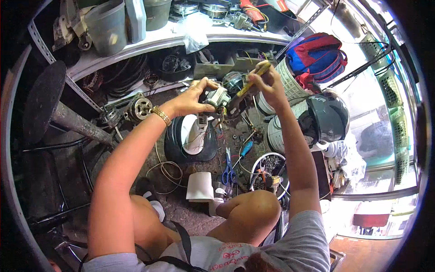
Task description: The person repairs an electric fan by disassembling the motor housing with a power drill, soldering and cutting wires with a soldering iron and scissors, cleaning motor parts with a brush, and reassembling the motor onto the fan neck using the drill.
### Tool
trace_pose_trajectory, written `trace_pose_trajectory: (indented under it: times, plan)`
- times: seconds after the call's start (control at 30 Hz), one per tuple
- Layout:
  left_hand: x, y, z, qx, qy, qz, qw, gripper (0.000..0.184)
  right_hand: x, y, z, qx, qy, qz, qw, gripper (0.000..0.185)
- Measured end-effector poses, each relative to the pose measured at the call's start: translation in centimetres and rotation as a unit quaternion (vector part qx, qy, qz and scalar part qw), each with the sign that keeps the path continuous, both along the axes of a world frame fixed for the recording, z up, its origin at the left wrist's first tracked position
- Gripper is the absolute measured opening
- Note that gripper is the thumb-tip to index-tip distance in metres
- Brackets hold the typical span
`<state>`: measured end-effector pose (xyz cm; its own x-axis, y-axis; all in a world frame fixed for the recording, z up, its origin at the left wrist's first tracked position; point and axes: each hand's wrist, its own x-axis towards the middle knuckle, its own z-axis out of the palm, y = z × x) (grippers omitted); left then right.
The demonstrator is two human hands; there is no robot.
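My left hand (195,99), with a gold watch at the wrist, is closed around a small electric fan motor (218,96) with a pale metal housing. Loose wires hang below the motor. In my right hand (271,86) is a hammer (246,89), gripped by its yellowish handle; its dark head hangs low, just right of the motor. Under the motor stands a fan base (190,154), black with a white neck. Blue-handled scissors (229,174) and a blue screwdriver (246,148) lie on the floor nearer my knees.
A white-rimmed basin (269,158) of small metal parts sits by my right knee. A white cylinder (200,187) stands between my legs. A dark helmet (328,117) and a red-and-blue backpack (317,56) rest on buckets at right. A loaded shelf (149,46) spans the back.
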<state>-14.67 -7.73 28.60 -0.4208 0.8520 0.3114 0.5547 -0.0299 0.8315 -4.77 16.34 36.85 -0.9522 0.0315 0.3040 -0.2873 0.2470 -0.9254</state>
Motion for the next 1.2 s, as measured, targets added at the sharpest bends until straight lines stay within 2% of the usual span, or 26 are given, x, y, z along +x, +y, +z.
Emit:
trace_pose_trajectory:
  times: [0.07, 0.1, 0.13, 0.2, 0.27, 0.33, 0.37, 0.4, 0.47, 0.53, 0.57, 0.6, 0.63, 0.67, 0.7, 0.73, 0.8, 0.87, 0.93, 0.97, 1.0, 1.03, 1.07, 1.13, 1.17, 1.2]
  plan:
    - [-0.3, -0.1, -0.1, -0.007, 0.005, 0.010, 1.000, 0.065, 0.1, 0.6, 1.0, 0.130, 0.052, -0.065, 0.988, 0.022]
    - [-0.2, -0.1, 0.0, -0.008, 0.005, 0.010, 1.000, 0.065, 0.7, -0.2, 1.6, 0.021, 0.070, -0.002, 0.997, 0.022]
    - [-0.2, -0.1, 0.1, -0.013, 0.011, 0.009, 1.000, 0.063, 1.3, -1.0, 2.2, 0.021, 0.071, 0.000, 0.997, 0.022]
    - [0.1, -0.3, 0.2, -0.022, 0.012, 0.006, 1.000, 0.061, 2.7, -2.2, 2.9, 0.007, -0.025, 0.111, 0.994, 0.022]
    - [0.2, 0.1, 0.4, -0.012, -0.006, 0.005, 1.000, 0.060, 2.5, -1.7, 3.0, -0.014, -0.047, 0.093, 0.994, 0.021]
    - [0.0, 0.4, -0.1, -0.031, 0.005, 0.008, 0.999, 0.060, 1.1, 0.1, 2.5, 0.165, 0.030, 0.066, 0.984, 0.019]
    - [0.1, 0.5, 0.0, -0.002, -0.002, 0.005, 1.000, 0.061, 0.9, 0.5, 3.6, 0.233, 0.046, 0.033, 0.971, 0.016]
    - [0.0, 0.6, 0.0, 0.027, -0.009, 0.004, 1.000, 0.061, 1.2, 0.7, 4.4, 0.066, -0.010, 0.037, 0.997, 0.018]
    - [-0.2, 0.3, 0.1, -0.005, 0.022, 0.029, 0.999, 0.062, 1.6, -0.5, 4.8, 0.005, -0.005, 0.096, 0.995, 0.021]
    - [-0.2, 0.5, -0.3, -0.008, -0.010, 0.008, 1.000, 0.061, 1.4, -1.8, 1.4, -0.003, -0.008, 0.092, 0.996, 0.024]
    - [-0.2, 0.7, -0.4, 0.016, -0.027, -0.003, 1.000, 0.061, 1.6, -1.6, 1.8, -0.017, -0.057, 0.076, 0.995, 0.023]
    - [-0.2, 0.7, -0.5, 0.014, -0.057, -0.003, 0.998, 0.061, 1.5, -0.8, 1.7, -0.020, -0.054, 0.068, 0.996, 0.023]
    - [-0.1, 0.7, -0.5, 0.009, -0.044, 0.000, 0.999, 0.061, 1.7, 0.3, 1.0, 0.178, -0.026, -0.018, 0.984, 0.023]
    - [0.0, 0.5, -0.1, 0.003, -0.028, 0.004, 1.000, 0.062, 1.9, 1.0, -0.1, 0.366, 0.001, -0.104, 0.925, 0.022]
    - [-0.4, 0.4, -0.1, 0.005, -0.011, 0.002, 1.000, 0.061, 2.0, 0.0, -0.3, 0.083, 0.059, -0.101, 0.990, 0.021]
    - [-0.4, 0.4, -0.4, 0.006, -0.002, 0.003, 1.000, 0.061, 3.4, -0.3, 0.3, 0.040, 0.075, -0.109, 0.990, 0.021]
    - [-0.4, 0.8, -0.9, 0.026, -0.044, -0.014, 0.999, 0.061, 5.5, -2.8, 2.0, -0.081, 0.017, -0.053, 0.995, 0.022]
    - [-0.3, 0.8, -0.6, 0.007, -0.032, -0.014, 0.999, 0.061, 4.7, -3.5, -0.2, -0.050, -0.015, -0.003, 0.999, 0.023]
    - [0.0, 0.5, 0.1, 0.004, -0.051, -0.015, 0.999, 0.060, 3.5, -3.1, -0.5, -0.082, 0.028, -0.005, 0.996, 0.022]
    - [-0.4, 0.4, 0.1, -0.014, -0.059, -0.024, 0.998, 0.057, 3.2, -2.8, 0.2, 0.092, 0.053, -0.032, 0.994, 0.021]
    - [-0.4, 0.7, 0.2, -0.023, -0.069, -0.013, 0.997, 0.059, 3.1, -2.4, 0.5, 0.262, 0.072, -0.061, 0.961, 0.021]
    - [-0.2, 0.8, 0.2, -0.039, -0.056, -0.019, 0.998, 0.059, 2.4, -0.7, 0.4, 0.491, 0.194, -0.114, 0.842, 0.019]
    - [-0.2, 0.8, 0.6, -0.054, -0.038, -0.025, 0.998, 0.059, 2.5, -0.1, 0.6, 0.295, 0.115, -0.123, 0.940, 0.016]
    - [-0.1, 0.6, 0.9, -0.018, -0.019, -0.036, 0.999, 0.059, 3.3, 0.6, 0.7, 0.077, 0.133, -0.066, 0.986, 0.015]
    - [0.0, 0.5, 1.1, -0.037, -0.012, -0.016, 0.999, 0.059, 4.2, -0.1, 0.5, 0.071, 0.128, -0.069, 0.987, 0.015]
    - [0.0, 0.7, 0.6, -0.011, -0.072, -0.032, 0.997, 0.059, 4.9, -0.8, 0.6, 0.005, 0.070, -0.007, 0.998, 0.016]
